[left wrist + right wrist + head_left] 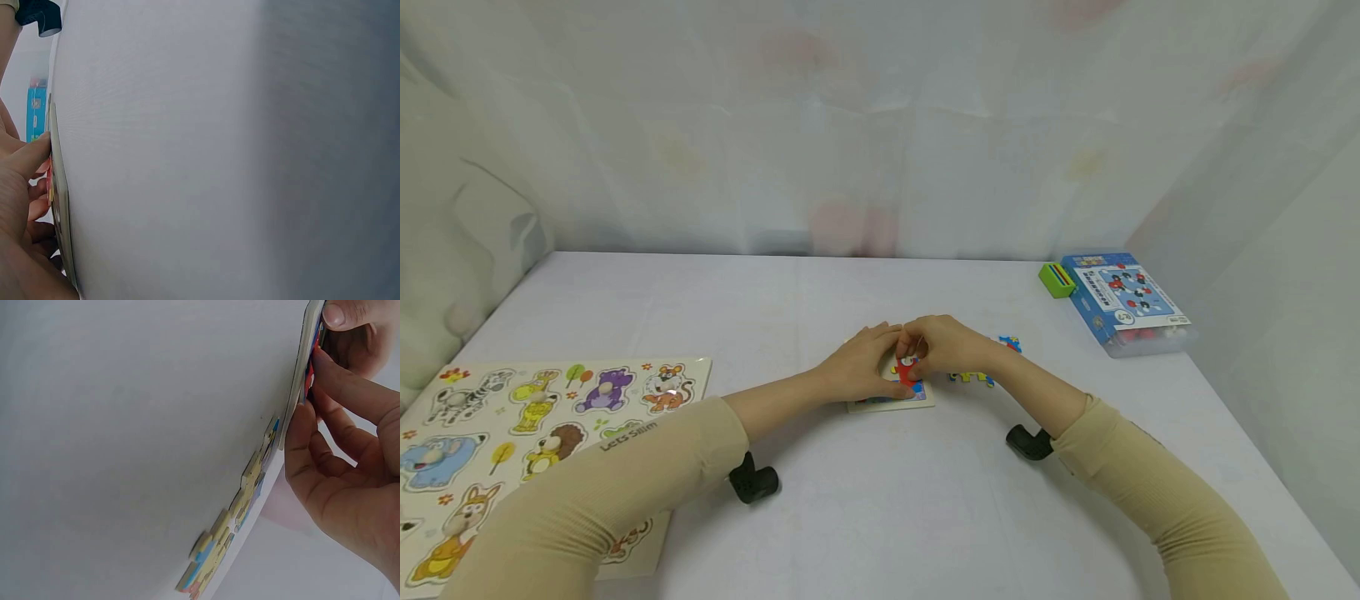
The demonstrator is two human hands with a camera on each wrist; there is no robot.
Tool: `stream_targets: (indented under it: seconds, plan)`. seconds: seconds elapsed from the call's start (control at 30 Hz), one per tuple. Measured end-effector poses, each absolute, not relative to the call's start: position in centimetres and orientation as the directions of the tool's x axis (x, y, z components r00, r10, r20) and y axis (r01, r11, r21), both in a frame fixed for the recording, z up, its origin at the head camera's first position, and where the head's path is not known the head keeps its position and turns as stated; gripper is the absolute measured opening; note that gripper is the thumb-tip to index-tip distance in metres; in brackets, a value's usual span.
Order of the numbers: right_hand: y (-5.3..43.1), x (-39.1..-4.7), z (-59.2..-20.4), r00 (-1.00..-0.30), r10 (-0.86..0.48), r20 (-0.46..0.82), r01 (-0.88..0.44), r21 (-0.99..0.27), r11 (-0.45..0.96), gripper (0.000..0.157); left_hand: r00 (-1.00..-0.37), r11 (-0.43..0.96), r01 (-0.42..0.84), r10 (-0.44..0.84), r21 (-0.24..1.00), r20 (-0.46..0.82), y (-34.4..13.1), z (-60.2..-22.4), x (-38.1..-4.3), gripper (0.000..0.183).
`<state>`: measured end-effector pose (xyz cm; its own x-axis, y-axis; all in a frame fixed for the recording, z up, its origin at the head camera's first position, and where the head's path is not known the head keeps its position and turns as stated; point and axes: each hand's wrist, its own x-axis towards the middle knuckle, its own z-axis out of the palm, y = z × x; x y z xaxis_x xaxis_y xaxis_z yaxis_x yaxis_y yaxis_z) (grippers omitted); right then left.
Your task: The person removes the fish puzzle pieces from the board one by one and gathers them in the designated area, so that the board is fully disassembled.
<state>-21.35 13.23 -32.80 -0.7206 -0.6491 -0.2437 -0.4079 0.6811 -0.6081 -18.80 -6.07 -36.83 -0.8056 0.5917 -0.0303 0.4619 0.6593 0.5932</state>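
Red piece (906, 372) in curled right grip (946, 344)

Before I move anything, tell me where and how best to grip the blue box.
Grip the blue box by both long sides near its clear end, probably from above: it lies flat, longer than wide, and the green block crowds only the far part of its left side.

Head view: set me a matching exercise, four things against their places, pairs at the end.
1. Blue box
2. Puzzle board
3. Animal board
4. Loose puzzle pieces

A. At the left hand
B. Just right of the puzzle board
C. Table's far right
D. Table's left side

Pairs: 1-C, 2-A, 3-D, 4-B
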Motion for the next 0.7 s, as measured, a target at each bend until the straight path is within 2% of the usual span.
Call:
stream_targets:
  seconds: [0.37,0.7]
  plan:
    - [13.08,-21.41,-32.82,-0.723,-0.653,-0.227,-0.412,-0.617,0.671,0.024,-0.811,0.67,0.461,0.585,0.582,-0.032,-6.05,-36.92,-18.8,0.085]
    - [13.38,-21.62,-32.64,-0.71,-0.67,-0.216,-0.41,-0.647,0.643,0.019,-0.811,0.676,0.46,0.584,0.575,-0.038,-6.08,-37.14,-18.91,0.087]
